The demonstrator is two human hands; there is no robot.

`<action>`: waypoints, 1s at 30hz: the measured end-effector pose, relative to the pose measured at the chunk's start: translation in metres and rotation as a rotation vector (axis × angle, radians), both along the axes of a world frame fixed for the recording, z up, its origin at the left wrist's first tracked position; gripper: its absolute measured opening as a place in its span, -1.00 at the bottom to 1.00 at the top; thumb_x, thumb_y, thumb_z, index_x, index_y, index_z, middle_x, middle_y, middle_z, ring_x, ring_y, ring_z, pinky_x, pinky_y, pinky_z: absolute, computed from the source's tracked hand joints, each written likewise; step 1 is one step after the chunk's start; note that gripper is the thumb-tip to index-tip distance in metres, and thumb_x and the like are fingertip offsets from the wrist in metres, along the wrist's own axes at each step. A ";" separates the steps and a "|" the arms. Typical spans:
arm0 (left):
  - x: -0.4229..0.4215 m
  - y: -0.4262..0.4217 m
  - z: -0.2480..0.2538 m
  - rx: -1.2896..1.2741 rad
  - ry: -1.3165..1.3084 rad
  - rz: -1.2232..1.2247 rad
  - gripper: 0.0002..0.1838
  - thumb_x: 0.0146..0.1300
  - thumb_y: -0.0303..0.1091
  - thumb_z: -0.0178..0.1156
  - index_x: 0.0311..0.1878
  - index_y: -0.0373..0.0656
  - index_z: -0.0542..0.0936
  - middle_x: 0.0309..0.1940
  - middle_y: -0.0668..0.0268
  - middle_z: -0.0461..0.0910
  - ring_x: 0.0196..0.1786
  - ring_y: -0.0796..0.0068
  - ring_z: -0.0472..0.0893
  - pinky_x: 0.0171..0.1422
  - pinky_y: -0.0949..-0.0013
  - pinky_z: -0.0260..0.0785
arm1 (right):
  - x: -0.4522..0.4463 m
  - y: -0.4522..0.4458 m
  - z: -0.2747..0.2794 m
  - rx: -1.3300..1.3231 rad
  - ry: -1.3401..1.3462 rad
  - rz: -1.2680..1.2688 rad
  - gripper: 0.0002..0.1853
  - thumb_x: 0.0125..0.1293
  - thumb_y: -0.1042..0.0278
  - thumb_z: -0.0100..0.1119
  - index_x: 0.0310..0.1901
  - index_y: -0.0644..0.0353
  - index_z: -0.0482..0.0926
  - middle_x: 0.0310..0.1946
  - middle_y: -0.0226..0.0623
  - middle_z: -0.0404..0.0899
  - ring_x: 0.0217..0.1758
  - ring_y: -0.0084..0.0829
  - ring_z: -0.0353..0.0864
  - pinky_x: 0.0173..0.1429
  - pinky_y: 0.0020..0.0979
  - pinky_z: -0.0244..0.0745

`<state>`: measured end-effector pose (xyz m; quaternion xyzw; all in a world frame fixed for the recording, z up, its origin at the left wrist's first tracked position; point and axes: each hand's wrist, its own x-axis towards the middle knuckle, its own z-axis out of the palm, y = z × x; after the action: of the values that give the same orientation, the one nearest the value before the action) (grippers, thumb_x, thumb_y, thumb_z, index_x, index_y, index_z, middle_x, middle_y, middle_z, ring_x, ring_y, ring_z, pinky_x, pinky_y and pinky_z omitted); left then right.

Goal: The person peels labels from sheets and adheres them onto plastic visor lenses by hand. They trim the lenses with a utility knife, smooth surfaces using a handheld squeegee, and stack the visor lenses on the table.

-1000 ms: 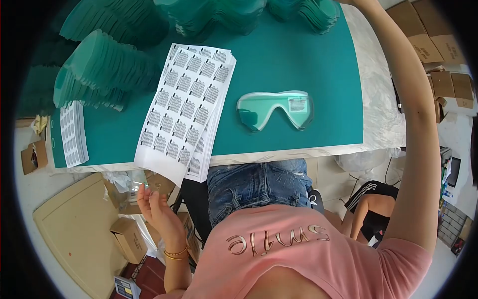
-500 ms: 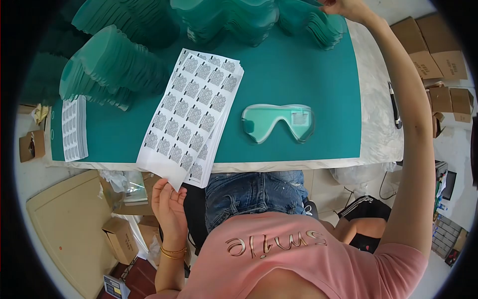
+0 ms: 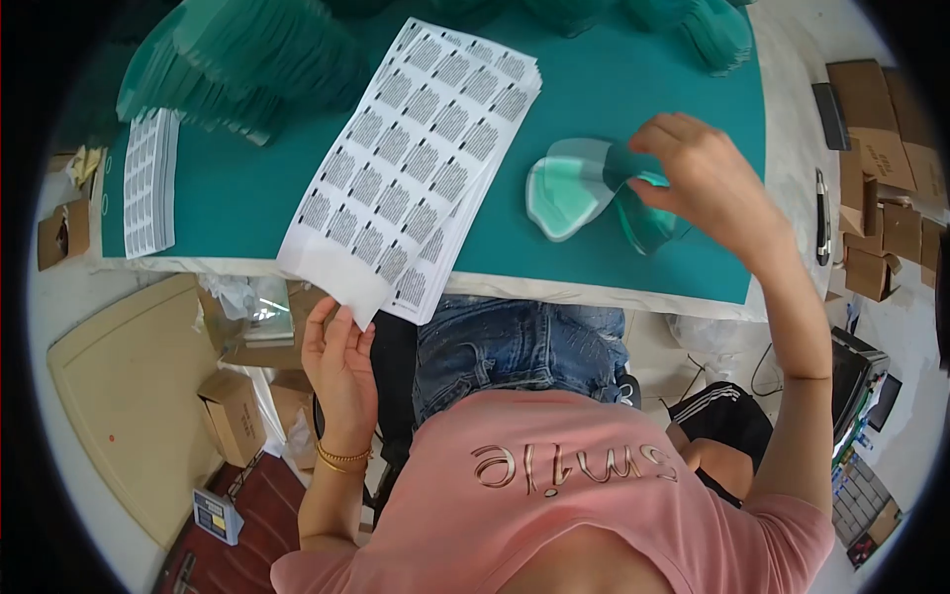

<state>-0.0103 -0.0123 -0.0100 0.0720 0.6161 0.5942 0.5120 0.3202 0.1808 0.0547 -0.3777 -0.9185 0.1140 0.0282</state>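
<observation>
On the green mat point(image 3: 228, 198), a stack of white label sheets point(image 3: 426, 148) lies at a slant; the top sheet's lower end overhangs the front edge. My left hand point(image 3: 341, 371) pinches that sheet's lower corner between thumb and fingers. Right of the sheets, my right hand point(image 3: 703, 178) is closed on a green lens, blurred and partly hidden by the fingers. It is over a clear-green mask-shaped lens point(image 3: 566, 198) on the mat. Where the two lenses overlap, whether they touch cannot be told.
Stacks of green lenses point(image 3: 267, 59) stand along the far side. A smaller label stack point(image 3: 150, 188) is at the left, a black-handled cutter point(image 3: 822, 218) at the right edge. Cardboard boxes point(image 3: 876, 139) are beyond. Another person's leg point(image 3: 717, 460) shows at lower right.
My right hand has come from the far lens stacks down to the mat lens, bringing a green lens. My left hand has risen from below and taken the sheet's corner. The view has shifted.
</observation>
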 end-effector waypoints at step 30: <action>-0.004 -0.001 0.024 -0.088 -0.270 -0.414 -0.35 0.49 0.10 -0.23 -0.16 -0.36 0.61 -0.38 0.12 0.66 -0.49 0.46 0.59 -0.41 0.47 0.39 | -0.154 -0.044 -0.048 0.150 0.544 0.478 -0.76 -0.13 0.44 0.22 -0.32 0.23 0.60 -0.22 -0.36 0.55 -0.22 -0.41 0.54 -0.21 -0.42 0.45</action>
<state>-0.0142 -0.0130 0.0137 0.0944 0.5396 0.4537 0.7029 0.1660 0.1364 0.0068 -0.1054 -0.9454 0.1458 0.2718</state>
